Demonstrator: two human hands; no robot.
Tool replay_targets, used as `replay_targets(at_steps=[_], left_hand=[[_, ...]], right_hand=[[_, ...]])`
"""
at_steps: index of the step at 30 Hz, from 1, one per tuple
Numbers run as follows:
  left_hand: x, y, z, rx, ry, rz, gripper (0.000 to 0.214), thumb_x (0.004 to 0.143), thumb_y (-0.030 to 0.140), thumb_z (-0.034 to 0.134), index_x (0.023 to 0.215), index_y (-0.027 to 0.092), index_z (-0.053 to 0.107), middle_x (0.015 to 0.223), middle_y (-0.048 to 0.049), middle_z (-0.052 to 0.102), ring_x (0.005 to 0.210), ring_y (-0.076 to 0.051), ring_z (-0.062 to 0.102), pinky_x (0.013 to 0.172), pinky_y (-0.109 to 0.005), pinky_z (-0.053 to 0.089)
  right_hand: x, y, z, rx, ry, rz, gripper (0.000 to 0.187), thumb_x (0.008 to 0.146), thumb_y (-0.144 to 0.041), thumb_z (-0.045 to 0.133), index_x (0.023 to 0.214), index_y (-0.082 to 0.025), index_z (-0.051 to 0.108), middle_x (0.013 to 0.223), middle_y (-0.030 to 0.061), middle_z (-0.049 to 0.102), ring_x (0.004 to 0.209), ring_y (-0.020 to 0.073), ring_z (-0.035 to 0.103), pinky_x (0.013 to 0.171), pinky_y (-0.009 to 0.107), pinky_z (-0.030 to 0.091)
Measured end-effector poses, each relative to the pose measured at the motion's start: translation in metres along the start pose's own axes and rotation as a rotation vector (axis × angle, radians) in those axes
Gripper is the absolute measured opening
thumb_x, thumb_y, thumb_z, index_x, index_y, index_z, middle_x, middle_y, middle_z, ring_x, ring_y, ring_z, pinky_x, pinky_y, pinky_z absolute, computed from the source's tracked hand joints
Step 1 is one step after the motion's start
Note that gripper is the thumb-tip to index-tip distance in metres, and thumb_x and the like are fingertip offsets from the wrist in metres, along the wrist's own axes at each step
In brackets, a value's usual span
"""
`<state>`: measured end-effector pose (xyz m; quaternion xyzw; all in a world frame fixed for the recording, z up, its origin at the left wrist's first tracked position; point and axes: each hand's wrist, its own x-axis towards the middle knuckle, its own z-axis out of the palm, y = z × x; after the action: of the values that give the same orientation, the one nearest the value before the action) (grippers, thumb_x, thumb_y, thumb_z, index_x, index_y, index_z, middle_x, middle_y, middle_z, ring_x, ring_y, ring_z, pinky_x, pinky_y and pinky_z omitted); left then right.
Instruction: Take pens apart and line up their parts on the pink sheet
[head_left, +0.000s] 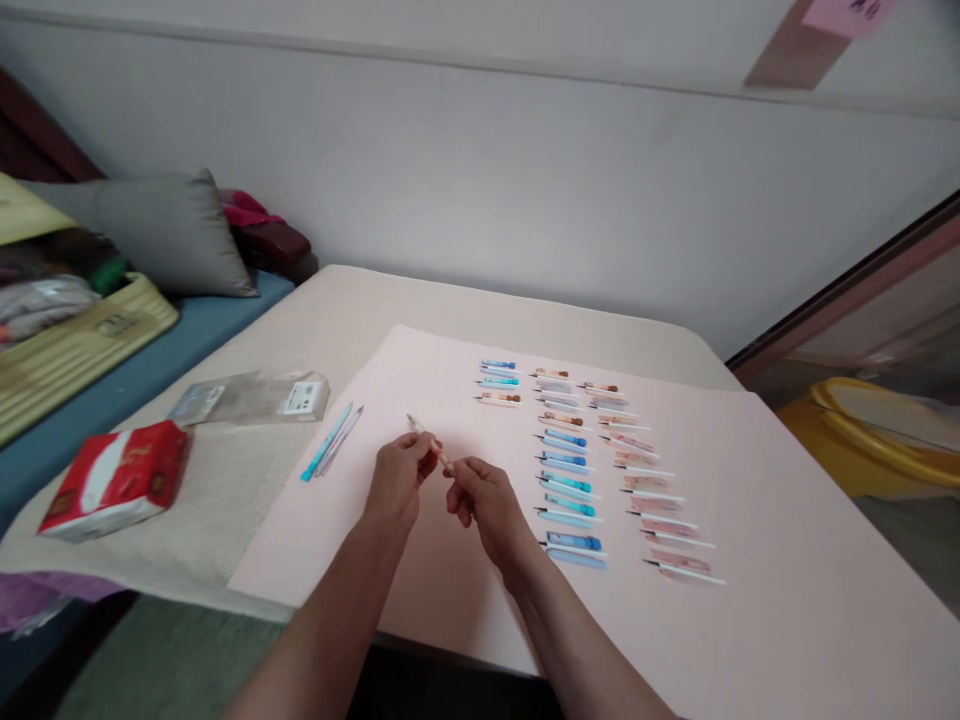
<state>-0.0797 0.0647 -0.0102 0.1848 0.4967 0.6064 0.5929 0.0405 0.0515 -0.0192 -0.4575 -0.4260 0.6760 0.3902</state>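
Note:
My left hand (399,474) and my right hand (482,497) meet over a pale pink sheet (787,520) and both pinch one slim clear pen (427,439), whose far end points up and left. Fingers of both hands are closed round it. To the right lie rows of taken-apart pens (592,465), blue ones in the middle rows and pinkish ones in the right row, each beside a thin white refill. Left of my hands lie a blue pen (325,442) and a clear pen barrel (341,440), side by side on the sheet's edge.
A red tissue pack (116,478) and a clear plastic package (251,396) lie on the table's (247,490) left part. Beyond are a grey pillow (161,232), a yellow-green tray (71,345) and a blue mattress. A yellow tub (874,430) sits on the floor at right.

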Motion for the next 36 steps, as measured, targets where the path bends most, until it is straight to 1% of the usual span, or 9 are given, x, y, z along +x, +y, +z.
replay_targets(at_steps=[5, 8, 10, 12, 14, 18, 25, 32, 36], left_hand=[[0.0, 0.0, -0.001, -0.061, -0.02, -0.02, 0.013, 0.069, 0.021, 0.066, 0.064, 0.011, 0.061, 0.068, -0.0053, 0.061, 0.059, -0.01, 0.055, 0.063, -0.026, 0.046], [0.002, 0.004, -0.004, -0.169, 0.004, -0.052, 0.009, 0.07, 0.015, 0.064, 0.064, 0.011, 0.059, 0.07, -0.0063, 0.061, 0.062, -0.011, 0.057, 0.062, -0.024, 0.048], [0.005, 0.007, -0.006, -0.236, 0.039, -0.073, 0.009, 0.072, 0.01, 0.061, 0.063, 0.011, 0.058, 0.07, -0.0063, 0.061, 0.063, -0.011, 0.057, 0.06, -0.022, 0.048], [0.007, 0.008, -0.007, -0.289, 0.075, -0.1, 0.01, 0.072, 0.007, 0.059, 0.063, 0.011, 0.058, 0.069, -0.0064, 0.061, 0.064, -0.011, 0.058, 0.058, -0.021, 0.049], [0.008, 0.008, -0.008, -0.32, 0.086, -0.122, 0.01, 0.073, 0.007, 0.058, 0.064, 0.011, 0.058, 0.069, -0.0067, 0.061, 0.063, -0.011, 0.057, 0.055, -0.021, 0.049], [0.007, 0.005, -0.008, -0.319, 0.032, -0.113, 0.009, 0.073, 0.01, 0.059, 0.065, 0.011, 0.059, 0.07, -0.0077, 0.061, 0.062, -0.013, 0.057, 0.052, -0.023, 0.049], [0.003, 0.006, -0.008, -0.261, -0.027, -0.038, 0.008, 0.07, 0.014, 0.064, 0.064, 0.011, 0.06, 0.07, -0.0062, 0.06, 0.065, -0.011, 0.057, 0.058, -0.022, 0.049], [0.004, 0.01, -0.009, -0.189, -0.013, -0.001, 0.01, 0.066, 0.017, 0.067, 0.065, 0.011, 0.058, 0.067, -0.0042, 0.059, 0.061, -0.01, 0.054, 0.057, -0.023, 0.047], [0.002, 0.011, -0.008, -0.134, -0.016, 0.024, 0.014, 0.066, 0.021, 0.067, 0.066, 0.011, 0.058, 0.068, -0.004, 0.059, 0.062, -0.01, 0.054, 0.058, -0.022, 0.046]], right_hand=[[-0.002, -0.003, 0.0, 0.067, -0.031, 0.015, 0.029, 0.08, -0.043, 0.052, 0.08, -0.014, 0.057, 0.049, -0.0012, 0.055, 0.036, 0.0065, 0.039, 0.038, 0.02, 0.025], [-0.003, -0.008, -0.003, 0.15, -0.052, -0.02, 0.037, 0.081, -0.047, 0.05, 0.096, -0.015, 0.059, 0.058, 0.0016, 0.061, 0.042, 0.0086, 0.046, 0.044, 0.021, 0.034], [-0.004, -0.011, -0.006, 0.235, -0.1, -0.05, 0.041, 0.081, -0.048, 0.05, 0.105, -0.016, 0.059, 0.072, 0.0055, 0.065, 0.051, 0.0108, 0.053, 0.054, 0.025, 0.042], [-0.005, -0.013, -0.009, 0.297, -0.163, -0.065, 0.039, 0.078, -0.044, 0.056, 0.106, -0.018, 0.06, 0.085, 0.0085, 0.066, 0.061, 0.0135, 0.057, 0.064, 0.03, 0.046], [-0.006, -0.012, -0.011, 0.319, -0.209, -0.075, 0.036, 0.073, -0.036, 0.062, 0.105, -0.02, 0.062, 0.093, 0.0086, 0.066, 0.069, 0.0154, 0.06, 0.07, 0.033, 0.046], [-0.003, -0.006, -0.011, 0.303, -0.212, -0.114, 0.033, 0.072, -0.027, 0.065, 0.104, -0.023, 0.063, 0.093, 0.0058, 0.067, 0.073, 0.0159, 0.062, 0.076, 0.035, 0.046], [-0.001, 0.003, -0.009, 0.235, -0.117, -0.177, 0.023, 0.074, -0.028, 0.065, 0.096, -0.02, 0.064, 0.085, 0.0056, 0.069, 0.079, 0.0177, 0.063, 0.08, 0.036, 0.045], [-0.002, -0.002, -0.013, 0.098, -0.201, -0.16, 0.025, 0.075, -0.023, 0.06, 0.1, -0.022, 0.062, 0.091, 0.0048, 0.067, 0.074, 0.016, 0.062, 0.068, 0.03, 0.045], [-0.001, -0.003, -0.015, 0.023, -0.229, -0.153, 0.03, 0.073, -0.021, 0.06, 0.103, -0.023, 0.061, 0.09, 0.0037, 0.066, 0.073, 0.0156, 0.062, 0.066, 0.029, 0.044]])
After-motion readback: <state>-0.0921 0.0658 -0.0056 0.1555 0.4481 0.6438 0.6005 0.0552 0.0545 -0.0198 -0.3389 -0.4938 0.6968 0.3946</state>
